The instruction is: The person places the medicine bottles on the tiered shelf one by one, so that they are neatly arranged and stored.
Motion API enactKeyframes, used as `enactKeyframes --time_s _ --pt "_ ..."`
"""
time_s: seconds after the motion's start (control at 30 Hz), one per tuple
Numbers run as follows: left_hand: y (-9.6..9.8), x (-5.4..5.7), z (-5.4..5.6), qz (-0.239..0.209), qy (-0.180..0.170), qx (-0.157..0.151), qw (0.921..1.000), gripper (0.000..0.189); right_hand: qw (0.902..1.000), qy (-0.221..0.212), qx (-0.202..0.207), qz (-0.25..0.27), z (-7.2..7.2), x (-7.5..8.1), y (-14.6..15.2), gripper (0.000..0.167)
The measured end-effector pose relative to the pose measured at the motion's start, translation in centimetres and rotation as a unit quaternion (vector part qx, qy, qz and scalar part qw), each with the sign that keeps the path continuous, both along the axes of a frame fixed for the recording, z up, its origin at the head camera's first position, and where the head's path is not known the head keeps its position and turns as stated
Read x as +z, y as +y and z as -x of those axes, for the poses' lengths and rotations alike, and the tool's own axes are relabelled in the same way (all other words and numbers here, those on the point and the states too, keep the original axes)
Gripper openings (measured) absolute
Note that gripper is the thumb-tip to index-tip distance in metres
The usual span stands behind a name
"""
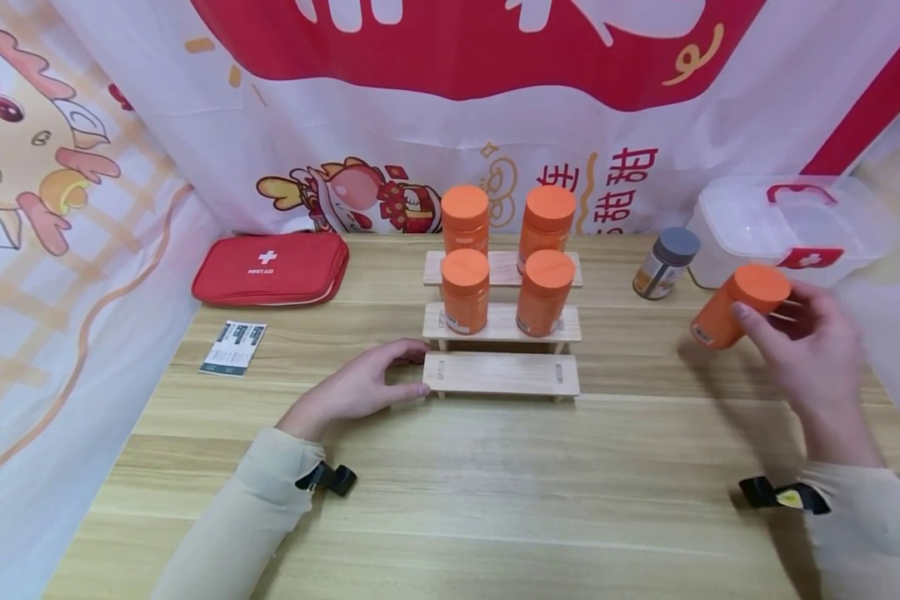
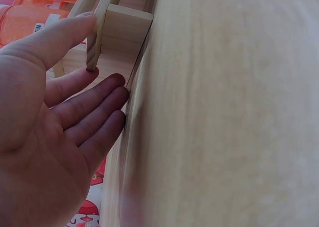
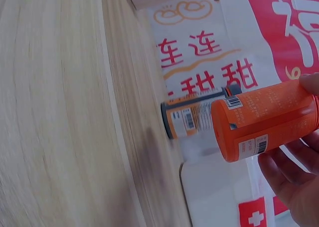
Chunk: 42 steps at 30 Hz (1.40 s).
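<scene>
My right hand [image 1: 817,354] grips an orange bottle [image 1: 727,308] with an orange lid, tilted above the right side of the table. In the right wrist view the bottle [image 3: 269,120] shows barcode labels near its base. My left hand [image 1: 367,382] is at the left end of the lowest step of a three-step wooden rack [image 1: 502,373]. Its thumb and index finger pinch the board's end [image 2: 94,48], while the other fingers extend below. Two orange bottles [image 1: 465,292] stand on the middle step and two more [image 1: 547,221] on the top step.
A grey-lidded bottle [image 1: 666,263] stands right of the rack, beside a clear white first-aid box [image 1: 787,225] with a red handle. At the back left lie a red first-aid pouch [image 1: 270,271] and a printed paper slip [image 1: 234,347]. A printed curtain [image 1: 390,125] hangs behind.
</scene>
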<state>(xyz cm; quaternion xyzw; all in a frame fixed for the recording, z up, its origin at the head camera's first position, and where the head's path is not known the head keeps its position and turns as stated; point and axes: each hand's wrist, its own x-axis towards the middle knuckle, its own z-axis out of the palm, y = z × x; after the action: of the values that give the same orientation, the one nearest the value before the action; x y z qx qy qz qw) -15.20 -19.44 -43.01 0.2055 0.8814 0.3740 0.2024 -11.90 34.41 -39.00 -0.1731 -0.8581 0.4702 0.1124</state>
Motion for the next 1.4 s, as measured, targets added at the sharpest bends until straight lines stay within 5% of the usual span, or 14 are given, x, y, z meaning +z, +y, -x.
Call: enactKeyframes --time_s 0.63,0.9,1.4 --pt "0.0 0.2 -0.2 -0.002 -0.009 0.005 0.9999 0.065 0.9954 0.038 0.081 -0.035 -0.4 -0.2 -3.4 0.069" --pt "0.0 0.2 -0.1 -0.001 -0.015 0.006 0.9999 0.066 0.9871 0.102 0.119 -0.031 -0.7 -0.1 -4.8 0.063" --pt "0.1 0.2 -0.2 0.001 -0.011 0.007 0.9999 0.066 0.9753 0.133 0.175 -0.021 -1.8 0.4 -7.9 0.059"
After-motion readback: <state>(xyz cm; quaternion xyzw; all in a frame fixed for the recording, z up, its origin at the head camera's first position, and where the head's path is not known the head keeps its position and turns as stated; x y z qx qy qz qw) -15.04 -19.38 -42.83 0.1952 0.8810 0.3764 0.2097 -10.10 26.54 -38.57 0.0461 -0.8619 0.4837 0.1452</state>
